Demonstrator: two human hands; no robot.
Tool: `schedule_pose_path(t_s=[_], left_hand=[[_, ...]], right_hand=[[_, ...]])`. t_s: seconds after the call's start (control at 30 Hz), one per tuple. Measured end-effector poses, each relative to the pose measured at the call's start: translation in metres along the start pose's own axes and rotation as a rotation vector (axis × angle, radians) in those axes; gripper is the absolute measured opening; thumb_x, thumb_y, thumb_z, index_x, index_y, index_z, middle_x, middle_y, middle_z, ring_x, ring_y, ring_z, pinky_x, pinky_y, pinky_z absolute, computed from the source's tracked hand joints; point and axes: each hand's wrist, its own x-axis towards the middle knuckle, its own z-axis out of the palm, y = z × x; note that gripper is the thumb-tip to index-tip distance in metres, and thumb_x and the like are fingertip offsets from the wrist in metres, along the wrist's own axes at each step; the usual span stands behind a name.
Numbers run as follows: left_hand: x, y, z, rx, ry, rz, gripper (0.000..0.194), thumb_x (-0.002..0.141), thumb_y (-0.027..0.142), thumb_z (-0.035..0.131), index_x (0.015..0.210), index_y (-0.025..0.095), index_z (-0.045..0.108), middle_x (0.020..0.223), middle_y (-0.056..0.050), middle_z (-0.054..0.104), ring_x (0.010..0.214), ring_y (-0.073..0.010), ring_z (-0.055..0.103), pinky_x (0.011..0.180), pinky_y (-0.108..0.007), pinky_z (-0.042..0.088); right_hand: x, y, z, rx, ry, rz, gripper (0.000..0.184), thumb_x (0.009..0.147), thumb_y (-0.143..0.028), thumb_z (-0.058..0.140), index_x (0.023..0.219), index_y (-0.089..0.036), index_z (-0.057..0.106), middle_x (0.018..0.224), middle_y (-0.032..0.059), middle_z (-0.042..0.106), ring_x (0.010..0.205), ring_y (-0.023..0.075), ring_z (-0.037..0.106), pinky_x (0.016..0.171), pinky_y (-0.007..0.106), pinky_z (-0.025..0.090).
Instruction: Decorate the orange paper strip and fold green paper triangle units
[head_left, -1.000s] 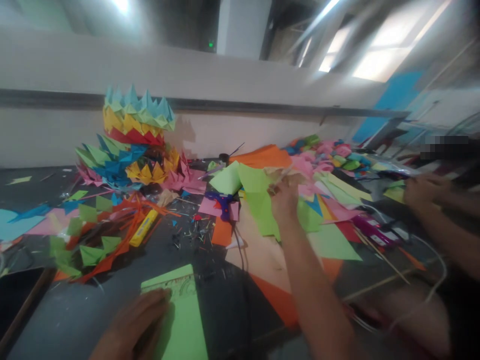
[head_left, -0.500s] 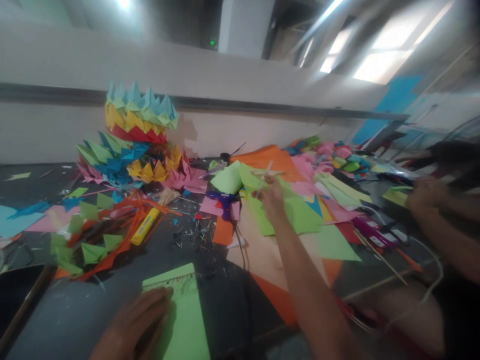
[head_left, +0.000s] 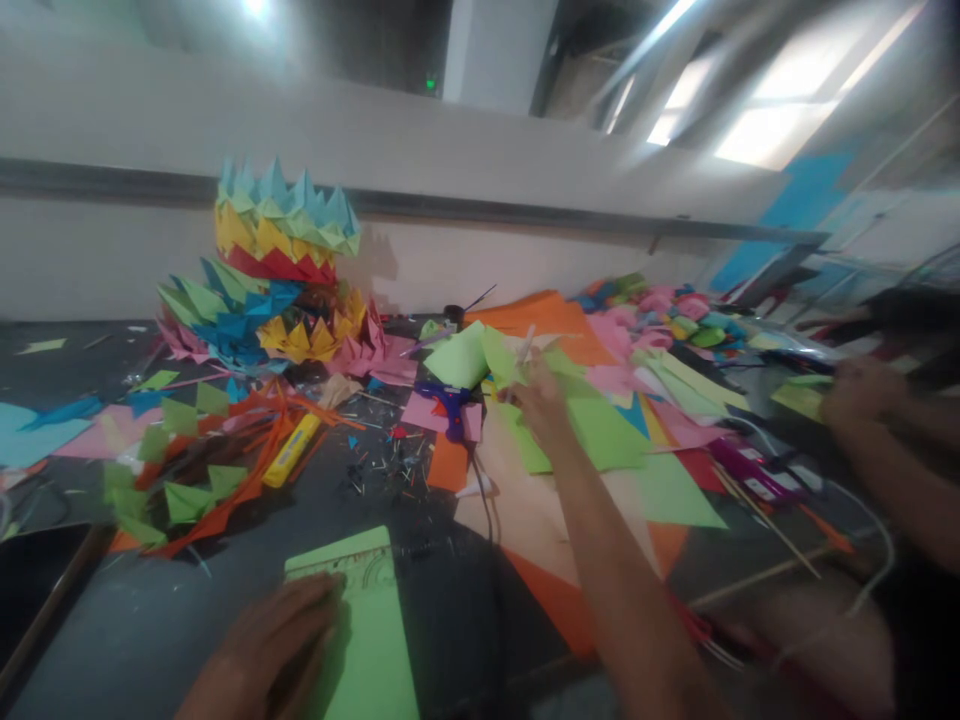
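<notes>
My left hand (head_left: 274, 635) rests at the near edge of the table, fingers together, pressing a clear ruler (head_left: 367, 568) with a protractor shape onto a light green sheet of paper (head_left: 371, 650). Further off, my right hand (head_left: 546, 398) is over bright green paper (head_left: 592, 430); its fingers are closed around a slim pale object (head_left: 526, 345), too blurred to name. A blue glue gun (head_left: 451, 408) lies left of that hand, on pink paper.
Folded paper crowns (head_left: 289, 225) are stacked at the back left. Nearer lie a green-and-orange crown (head_left: 187, 500), a yellow box cutter (head_left: 292, 450) and scattered scraps. Orange paper (head_left: 540, 310) and a purple tool (head_left: 754, 470) are to the right, beside another person's arms (head_left: 892, 450).
The slim pale object in my right hand has turned more upright, and that hand has shifted slightly. My left hand stays on the ruler. The view has moved slightly.
</notes>
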Motion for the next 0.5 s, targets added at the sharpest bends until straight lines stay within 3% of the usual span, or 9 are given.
schedule_pose_path(t_s=[0.07, 0.23, 0.4, 0.5], left_hand=[[0.0, 0.0, -0.003, -0.024, 0.026, -0.036, 0.025, 0.083, 0.039, 0.053, 0.102, 0.028, 0.065, 0.11, -0.001, 0.067, 0.095, -0.0158, 0.066, 0.079, -0.02, 0.054], [0.025, 0.009, -0.028, -0.135, 0.182, -0.199, 0.024, 0.085, 0.042, 0.051, 0.093, 0.026, 0.068, 0.103, -0.001, 0.07, 0.088, -0.0151, 0.068, 0.075, -0.018, 0.055], [0.076, 0.032, -0.055, -0.556, 0.19, -0.427, 0.021, 0.086, 0.034, 0.052, 0.085, 0.022, 0.069, 0.089, -0.001, 0.072, 0.081, -0.0142, 0.068, 0.07, -0.018, 0.055], [0.103, 0.046, -0.058, -0.79, 0.206, -0.552, 0.022, 0.084, 0.035, 0.056, 0.084, 0.017, 0.068, 0.077, -0.003, 0.07, 0.07, -0.0136, 0.066, 0.063, -0.019, 0.054]], right_hand=[[-0.002, -0.004, 0.002, 0.003, -0.017, -0.004, 0.083, 0.062, -0.02, 0.06, 0.138, -0.035, 0.03, 0.147, 0.0058, 0.028, 0.055, 0.003, 0.059, 0.062, 0.025, 0.056], [-0.021, -0.035, 0.021, 0.02, -0.158, -0.108, 0.084, 0.066, -0.022, 0.063, 0.139, -0.039, 0.025, 0.151, 0.0049, 0.016, 0.054, 0.0027, 0.056, 0.058, 0.026, 0.055], [-0.088, -0.076, 0.053, -0.034, -0.398, -0.205, 0.074, 0.08, -0.024, 0.056, 0.14, -0.045, 0.017, 0.152, -0.0007, 0.013, 0.058, 0.0072, 0.058, 0.057, 0.031, 0.057], [-0.136, -0.084, 0.064, -0.102, -0.526, -0.211, 0.074, 0.086, -0.021, 0.05, 0.141, -0.047, 0.008, 0.144, 0.0011, 0.033, 0.063, 0.0102, 0.061, 0.059, 0.031, 0.057]])
